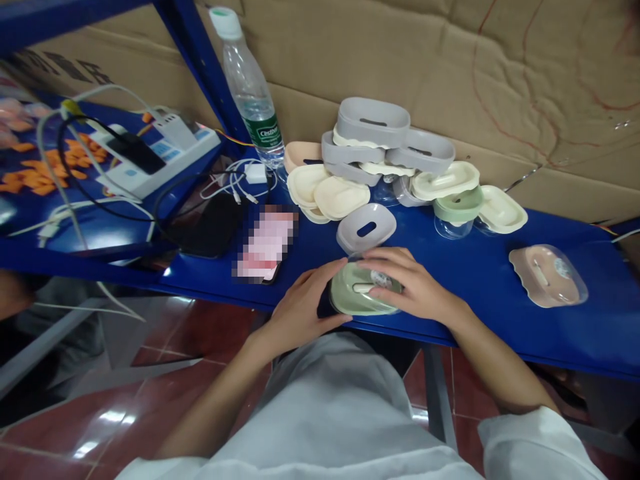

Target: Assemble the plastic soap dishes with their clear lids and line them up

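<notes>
The blue table (475,267) spans the work area. At its near edge, the left hand (303,303) and right hand (423,283) are half open, fingers curved onto the green box (345,290): left around one end, right over the top. Equally near both, its long axis runs left-right.

At the edge of the table (475,273), the soap dish (347,293) sat between my left hand (305,300) and right hand (415,283); behind it lay a drain tray (379,233), then a pile of dish parts (400,160). The phone (265,243) lay left, the water bottle (255,100) behind it, a second soap dish (547,277) off right. Farther left, the power strip (187,157) seemed on another tabletop (120,230).
</notes>
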A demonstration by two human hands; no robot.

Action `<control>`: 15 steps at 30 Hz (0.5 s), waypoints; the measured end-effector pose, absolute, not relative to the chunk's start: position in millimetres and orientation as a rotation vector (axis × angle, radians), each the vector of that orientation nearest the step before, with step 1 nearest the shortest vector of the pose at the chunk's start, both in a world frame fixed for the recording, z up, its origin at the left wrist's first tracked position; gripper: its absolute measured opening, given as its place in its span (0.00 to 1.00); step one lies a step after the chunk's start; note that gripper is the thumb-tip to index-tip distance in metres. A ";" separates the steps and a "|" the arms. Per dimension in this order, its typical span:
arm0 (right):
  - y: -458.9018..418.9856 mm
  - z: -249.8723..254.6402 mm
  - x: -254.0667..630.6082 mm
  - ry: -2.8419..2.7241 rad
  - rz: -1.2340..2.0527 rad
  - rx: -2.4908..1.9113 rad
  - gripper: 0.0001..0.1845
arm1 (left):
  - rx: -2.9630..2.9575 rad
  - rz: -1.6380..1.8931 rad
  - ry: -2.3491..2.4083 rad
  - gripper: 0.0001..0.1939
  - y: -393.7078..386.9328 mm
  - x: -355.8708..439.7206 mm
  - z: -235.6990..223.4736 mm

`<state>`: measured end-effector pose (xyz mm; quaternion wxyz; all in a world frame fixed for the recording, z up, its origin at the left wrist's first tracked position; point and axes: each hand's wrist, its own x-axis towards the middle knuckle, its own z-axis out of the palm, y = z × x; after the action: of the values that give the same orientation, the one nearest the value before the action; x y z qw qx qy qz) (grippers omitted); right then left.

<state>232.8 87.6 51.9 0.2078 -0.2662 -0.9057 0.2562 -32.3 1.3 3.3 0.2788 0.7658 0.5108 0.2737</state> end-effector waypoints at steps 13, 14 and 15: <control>73.5 46.9 227.2 -2.833 0.260 -0.424 0.29 | 2.001 0.739 1.325 0.47 3.5 -34.6 5.2; 73.7 45.1 226.9 -2.847 0.212 -0.414 0.29 | 1.994 0.732 1.317 0.47 3.8 -35.6 5.5; 73.9 43.6 226.6 -2.861 0.166 -0.403 0.29 | 1.991 0.726 1.307 0.46 4.3 -36.5 6.1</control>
<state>226.6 73.9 43.6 0.1237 -0.1382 -0.9810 0.0570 -36.5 4.3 6.1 0.3203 0.7575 0.4973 0.2762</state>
